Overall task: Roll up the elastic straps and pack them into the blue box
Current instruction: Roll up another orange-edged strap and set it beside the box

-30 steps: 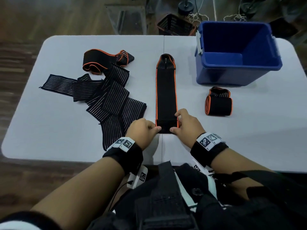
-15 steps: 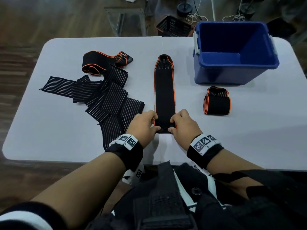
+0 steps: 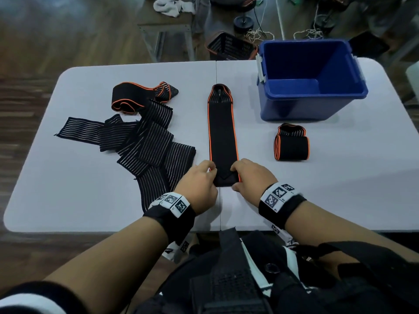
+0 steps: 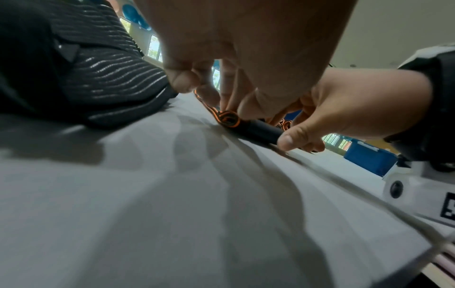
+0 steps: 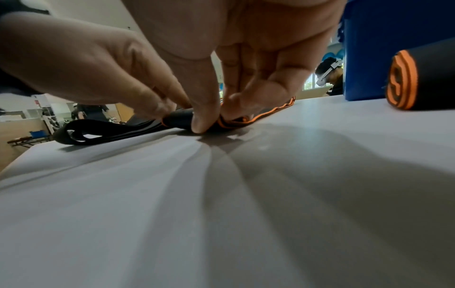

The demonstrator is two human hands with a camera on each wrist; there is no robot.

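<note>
A black strap with orange edges (image 3: 222, 130) lies flat and lengthwise in the middle of the white table (image 3: 68, 189). Its near end is curled into a small tight roll (image 4: 248, 126) (image 5: 179, 119). My left hand (image 3: 199, 180) pinches the roll's left end and my right hand (image 3: 249, 175) pinches its right end, thumbs on the near side. A finished rolled strap (image 3: 292, 143) (image 5: 418, 78) rests to the right, in front of the blue box (image 3: 310, 85), whose floor shows bare.
A heap of black straps with white stripes (image 3: 145, 141) covers the table's left half, with another orange-edged strap (image 3: 136, 96) folded behind it. Beyond the far edge stand a dark basket (image 3: 229, 46) and a stool (image 3: 165, 30).
Both hands have moved a little forward along the strap, turning its near end over into a tighter roll. The flat part has grown shorter.
</note>
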